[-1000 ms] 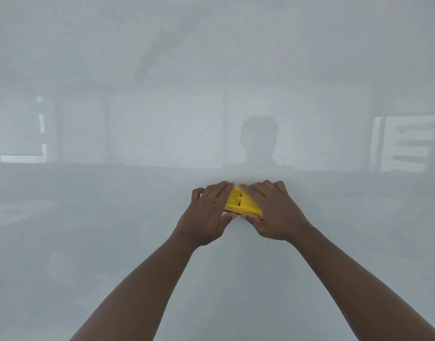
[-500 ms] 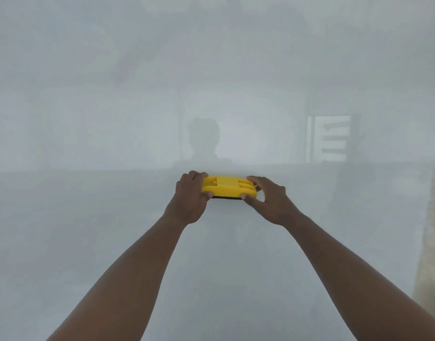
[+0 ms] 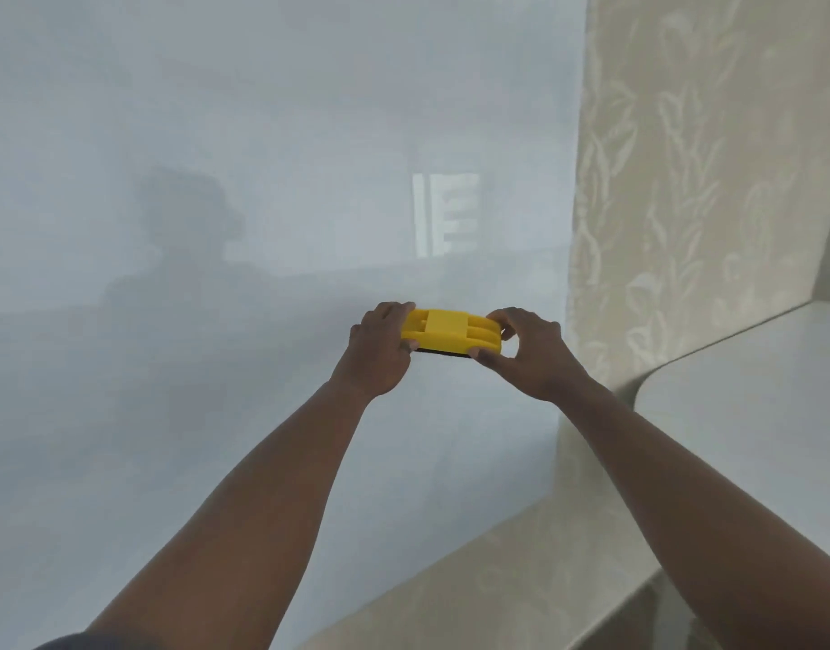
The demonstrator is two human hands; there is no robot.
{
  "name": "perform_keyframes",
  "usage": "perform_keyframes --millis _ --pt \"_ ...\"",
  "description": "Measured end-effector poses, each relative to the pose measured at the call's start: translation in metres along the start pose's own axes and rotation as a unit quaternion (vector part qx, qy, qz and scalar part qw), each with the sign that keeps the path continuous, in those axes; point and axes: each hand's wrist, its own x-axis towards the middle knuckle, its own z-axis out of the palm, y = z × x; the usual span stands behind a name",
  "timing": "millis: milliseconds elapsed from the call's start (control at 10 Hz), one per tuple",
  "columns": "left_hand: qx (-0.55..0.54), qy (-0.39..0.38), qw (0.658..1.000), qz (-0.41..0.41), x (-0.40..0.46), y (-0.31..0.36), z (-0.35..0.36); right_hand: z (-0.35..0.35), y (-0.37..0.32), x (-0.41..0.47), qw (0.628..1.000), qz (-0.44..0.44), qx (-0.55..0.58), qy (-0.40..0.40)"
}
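A flat yellow plastic tool with a dark underside lies against a large glossy pale-grey panel. My left hand grips its left end with curled fingers. My right hand holds its right end, thumb under the lower edge and fingers over the top. Both arms reach straight out to it. The tool lies level, long side across.
A patterned cream wall section stands just right of the panel. A white ledge juts out at the right. A dim reflection of a person and a bright window reflection show in the panel.
The tool has turned from tilted to level, and both hands have slid with it to the right along the panel. The cream wall and ledge have come into view.
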Motion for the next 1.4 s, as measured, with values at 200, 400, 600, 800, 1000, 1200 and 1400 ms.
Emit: perform_keyframes --millis 200,400,600,800,1000,1200,1400 --pt "-0.036 -0.078 0.994 0.065 0.060 0.099 0.128 -0.071 0.127 -0.050 0.989 0.107 -0.096 0.019" --pt "-0.084 -0.168 0.975 0.122 0.086 0.207 0.260 -0.137 0.252 -0.123 0.963 0.204 -0.176 0.013" --pt "-0.098 -0.268 0.948 0.143 0.081 0.272 0.362 -0.161 0.330 -0.193 0.939 0.279 -0.201 -0.020" --pt "-0.053 -0.351 0.921 0.161 0.068 0.291 0.433 -0.149 0.373 -0.245 0.916 0.339 -0.202 -0.073" --pt "-0.010 -0.386 0.906 0.175 0.051 0.293 0.468 -0.134 0.391 -0.277 0.902 0.370 -0.194 -0.104" --pt "-0.004 -0.394 0.903 0.168 0.045 0.294 0.474 -0.129 0.392 -0.283 0.897 0.386 -0.193 -0.098" --pt "-0.039 -0.284 0.949 0.129 0.045 0.287 0.448 -0.124 0.376 -0.255 0.903 0.348 -0.243 -0.072"
